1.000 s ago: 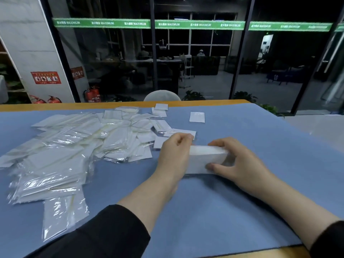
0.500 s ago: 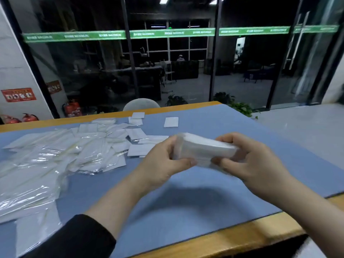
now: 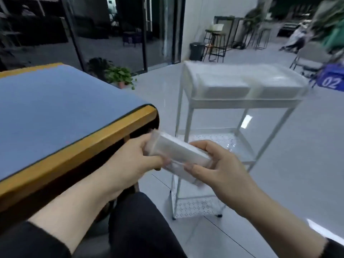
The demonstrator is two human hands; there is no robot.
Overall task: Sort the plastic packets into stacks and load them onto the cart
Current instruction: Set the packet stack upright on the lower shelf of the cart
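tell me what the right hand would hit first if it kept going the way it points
Likely the left hand: the right hand points leftward across the stack of packets both hold. Past it stands the table. Depth is unclear.

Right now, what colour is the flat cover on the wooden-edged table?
Blue, over the tan wooden-edged table; the flat cover shows best in the head view.

Blue-topped table (image 3: 55,108); white cart (image 3: 242,103) beside.

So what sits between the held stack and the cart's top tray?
In the head view, nothing: only air and the cart frame separate the stack from the top tray.
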